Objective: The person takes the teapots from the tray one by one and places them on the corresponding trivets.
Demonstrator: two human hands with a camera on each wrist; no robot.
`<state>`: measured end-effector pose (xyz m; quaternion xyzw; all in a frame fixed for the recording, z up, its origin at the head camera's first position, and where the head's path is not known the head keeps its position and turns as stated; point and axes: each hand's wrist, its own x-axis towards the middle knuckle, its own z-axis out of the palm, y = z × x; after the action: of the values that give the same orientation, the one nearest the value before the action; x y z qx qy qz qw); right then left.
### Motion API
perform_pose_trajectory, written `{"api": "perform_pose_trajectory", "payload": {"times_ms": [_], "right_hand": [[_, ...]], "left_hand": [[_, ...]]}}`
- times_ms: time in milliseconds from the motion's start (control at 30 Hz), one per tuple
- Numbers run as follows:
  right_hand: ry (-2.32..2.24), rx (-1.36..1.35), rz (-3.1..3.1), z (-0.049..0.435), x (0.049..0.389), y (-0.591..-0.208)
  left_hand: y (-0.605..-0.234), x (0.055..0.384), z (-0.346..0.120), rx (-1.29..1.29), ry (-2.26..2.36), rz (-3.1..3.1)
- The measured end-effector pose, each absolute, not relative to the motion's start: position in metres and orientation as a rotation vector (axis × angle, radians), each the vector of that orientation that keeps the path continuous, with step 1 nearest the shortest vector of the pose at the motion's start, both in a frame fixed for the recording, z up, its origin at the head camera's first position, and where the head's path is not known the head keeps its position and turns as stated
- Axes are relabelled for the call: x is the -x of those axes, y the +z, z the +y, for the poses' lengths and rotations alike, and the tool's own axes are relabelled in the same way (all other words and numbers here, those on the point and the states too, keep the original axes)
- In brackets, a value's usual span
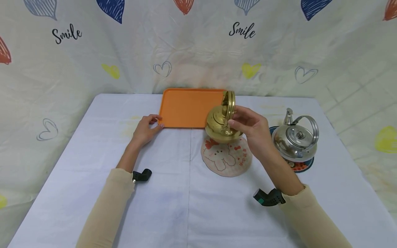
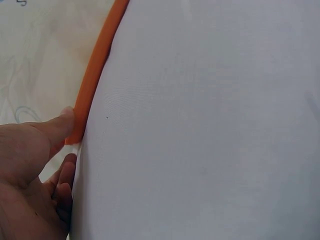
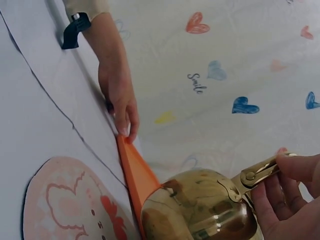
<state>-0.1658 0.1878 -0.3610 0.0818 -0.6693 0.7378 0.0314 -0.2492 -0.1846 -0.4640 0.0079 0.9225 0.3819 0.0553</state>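
My right hand (image 1: 252, 127) grips the upright handle of a shiny brass kettle (image 1: 218, 124). The kettle overlaps the right front part of an orange tray (image 1: 189, 108) and the back of a round rabbit-print mat (image 1: 226, 160) in the head view. Its rounded golden body (image 3: 200, 200) and handle also show in the right wrist view, with fingers around the handle. At the tray's front left corner, my left hand (image 1: 145, 131) holds the edge between thumb and fingers. That thumb lies against the orange rim (image 2: 90, 85) in the left wrist view.
A silver kettle (image 1: 294, 139) with a raised handle stands at the right on a patterned round mat (image 1: 305, 167), close to my right forearm. White cloth (image 1: 161, 206) covers the table. Behind its back edge hangs a printed curtain (image 1: 204, 51).
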Motion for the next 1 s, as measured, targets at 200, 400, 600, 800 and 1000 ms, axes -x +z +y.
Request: {"api": "perform_pose_trajectory", "payload": {"times_ms": [200,400,600,800,1000], "right_hand": [[2.257,-0.218,-2.104,0.192,0.159,-0.363],[2.247,-0.203,-2.121,0.195,0.155,-0.365],[2.243,-0.193,-2.134,0.198,0.148,-0.367],[2.248,-0.205,-2.138,0.202,0.141,-0.370],[2.264,-0.212,-2.136,0.204,0.135,-0.372]], "left_hand": [[-0.463,0.249,-0.184,-0.014,1.154,2.804],[-0.462,0.250,-0.183,-0.029,1.143,2.813],[-0.463,0.249,-0.183,0.003,1.139,2.805],[-0.463,0.249,-0.182,-0.016,1.142,2.816],[-0.463,0.249,-0.183,-0.015,1.142,2.814]]}}
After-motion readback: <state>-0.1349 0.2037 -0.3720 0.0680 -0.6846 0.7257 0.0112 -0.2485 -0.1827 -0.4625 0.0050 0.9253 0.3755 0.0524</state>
